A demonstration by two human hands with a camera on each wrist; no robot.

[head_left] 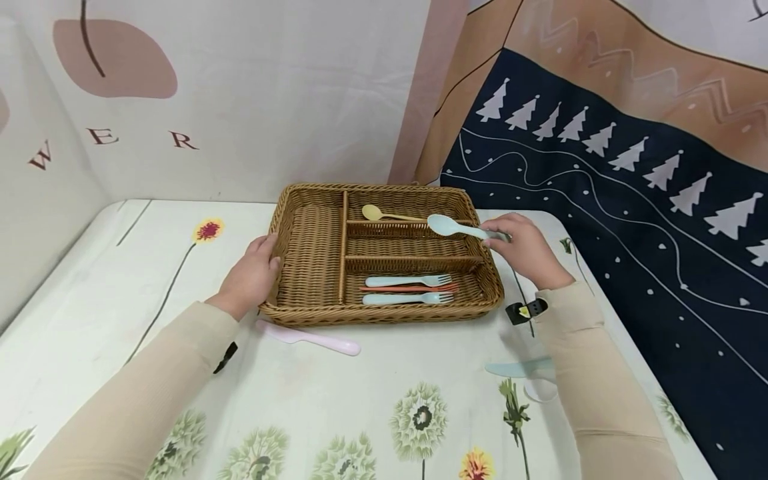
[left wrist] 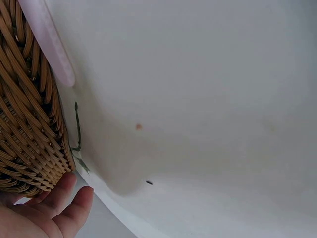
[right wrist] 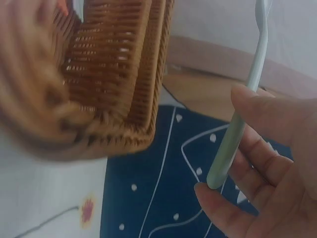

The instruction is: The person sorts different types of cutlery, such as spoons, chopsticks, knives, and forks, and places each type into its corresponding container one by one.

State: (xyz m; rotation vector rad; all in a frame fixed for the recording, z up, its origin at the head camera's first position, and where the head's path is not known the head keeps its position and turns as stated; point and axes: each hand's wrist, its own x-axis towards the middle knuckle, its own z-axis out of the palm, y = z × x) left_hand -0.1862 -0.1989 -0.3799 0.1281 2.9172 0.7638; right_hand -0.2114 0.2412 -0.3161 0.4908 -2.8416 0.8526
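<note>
A brown wicker basket point(head_left: 312, 247), split into compartments, stands on the table. My left hand point(head_left: 249, 277) holds its left side; in the left wrist view, fingers point(left wrist: 64, 196) touch the outer weave. My right hand point(head_left: 525, 250) pinches the handle of a light blue spoon point(head_left: 444, 225) above the basket's right side, bowl pointing left. Within the back right compartment lies a yellow spoon point(head_left: 373, 213). The front right compartment holds light blue forks point(head_left: 396, 299) with an orange fork point(head_left: 375, 289) between them.
A pink knife point(head_left: 318, 341) lies on the table before the basket. Beside my right forearm are a light blue knife point(head_left: 516, 369) and a pale round-ended piece point(head_left: 541, 391), both partly hidden by the sleeve. A dark patterned cloth point(head_left: 600, 220) hangs at the right.
</note>
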